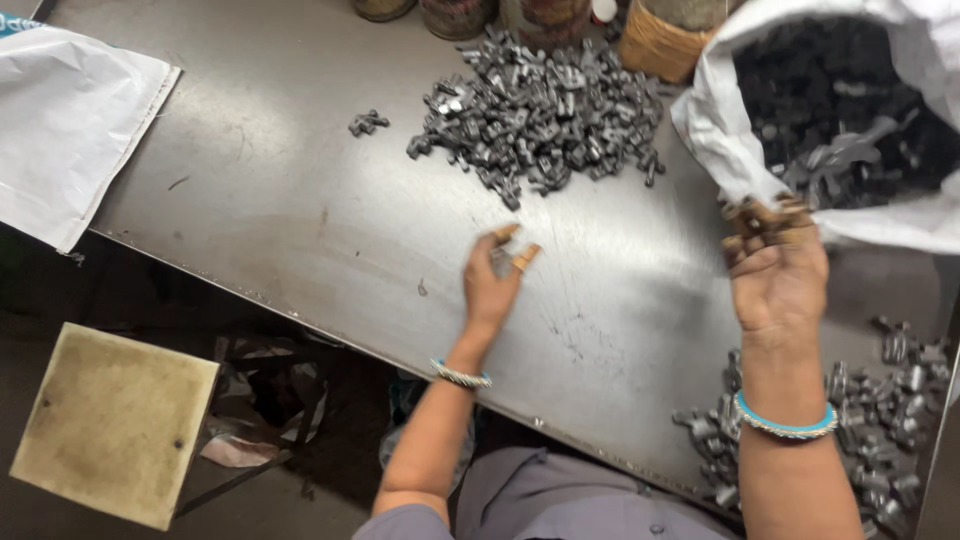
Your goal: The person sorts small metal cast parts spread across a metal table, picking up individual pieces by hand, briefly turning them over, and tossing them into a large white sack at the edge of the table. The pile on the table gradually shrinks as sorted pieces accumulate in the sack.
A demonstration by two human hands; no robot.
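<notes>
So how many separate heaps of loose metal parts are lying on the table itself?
2, plus a tiny cluster: a large heap at the far middle, another heap by the right wrist, running out of frame, and the small cluster left of the large heap. More fill the white sack.

One head-worn camera looks steeply down, from close above, onto the metal table [300, 200].

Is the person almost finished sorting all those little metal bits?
Not nearly, it seems. A pile by the right arm may already be done. The left hand rests on the metal table below the big heap; the right hand is raised at the white sack, fingers curled, contents unclear. Heap and sack both still hold plenty.
</notes>
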